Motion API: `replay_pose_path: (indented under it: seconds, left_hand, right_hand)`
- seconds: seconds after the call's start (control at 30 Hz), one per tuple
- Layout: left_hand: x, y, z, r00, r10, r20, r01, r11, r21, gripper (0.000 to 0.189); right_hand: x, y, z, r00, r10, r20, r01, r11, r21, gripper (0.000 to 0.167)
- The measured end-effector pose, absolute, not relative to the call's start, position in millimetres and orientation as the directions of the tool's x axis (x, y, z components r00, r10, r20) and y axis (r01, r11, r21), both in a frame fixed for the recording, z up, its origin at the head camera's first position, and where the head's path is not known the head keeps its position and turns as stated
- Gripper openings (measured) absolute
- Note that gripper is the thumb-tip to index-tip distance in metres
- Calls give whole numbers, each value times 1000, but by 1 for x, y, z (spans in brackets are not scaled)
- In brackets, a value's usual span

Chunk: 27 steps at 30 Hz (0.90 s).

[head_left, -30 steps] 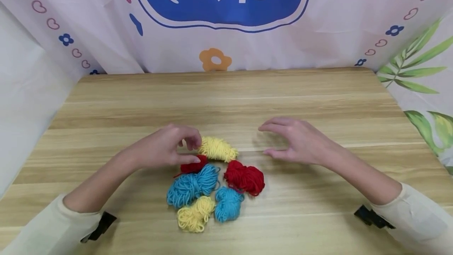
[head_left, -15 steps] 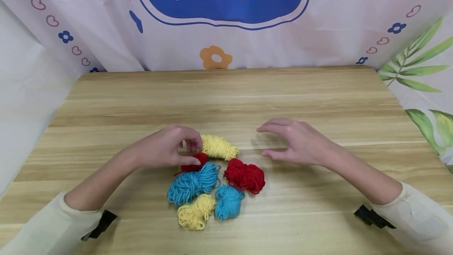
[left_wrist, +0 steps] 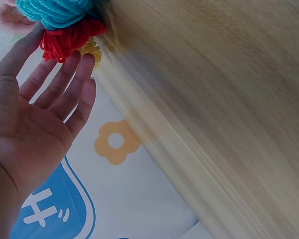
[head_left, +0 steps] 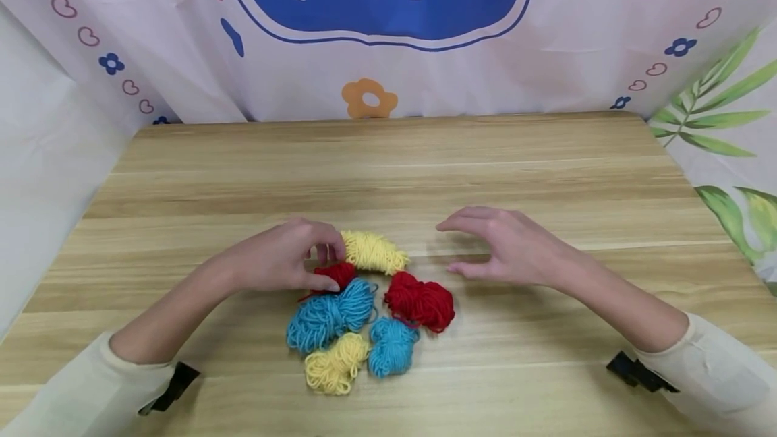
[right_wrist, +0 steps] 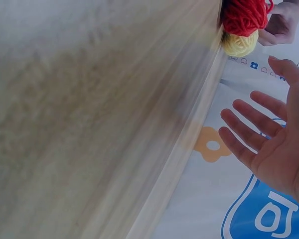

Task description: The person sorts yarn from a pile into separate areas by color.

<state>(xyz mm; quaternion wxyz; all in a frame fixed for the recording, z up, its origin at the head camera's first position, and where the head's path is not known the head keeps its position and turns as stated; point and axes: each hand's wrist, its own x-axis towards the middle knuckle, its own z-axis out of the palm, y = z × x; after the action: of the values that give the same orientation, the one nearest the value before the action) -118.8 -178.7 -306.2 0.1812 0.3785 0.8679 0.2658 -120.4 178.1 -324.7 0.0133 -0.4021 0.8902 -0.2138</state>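
Note:
Several small skeins of yarn lie in a loose ring on the wooden table. My left hand [head_left: 282, 256] is over the left red skein [head_left: 341, 274], thumb at its near side and fingers at its far side, loosely spread in the left wrist view. Those fingers also reach the far yellow skein [head_left: 375, 252]; contact is unclear. Below it lie the larger blue skein [head_left: 332, 315], the near yellow skein [head_left: 337, 364] and the smaller blue skein [head_left: 392, 347]. Right of the ring, my right hand [head_left: 510, 245] hovers with spread fingers, holding nothing, nearest the right red skein [head_left: 420, 302].
The wooden table [head_left: 546, 167] extends around the skeins on all sides. A white printed cloth [head_left: 291, 79] hangs along its far edge, and a leaf-patterned cloth [head_left: 722, 133] is at the right. Black straps [head_left: 173, 386] show under the sleeves.
The left thumb has shifted slightly nearer and away from the fingertips, so more of the red skein shows. My right hand has drifted a little left. The skeins look unmoved.

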Motion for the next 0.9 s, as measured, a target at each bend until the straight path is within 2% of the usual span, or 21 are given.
replay_pose_path:
  seconds: [0.9]
  left_hand:
    - [-118, -177, -305, -631, 753, -186, 522, 590, 616, 26]
  right_hand:
    - [-116, 174, -326, -653, -743, 145, -721, 550, -422, 48]
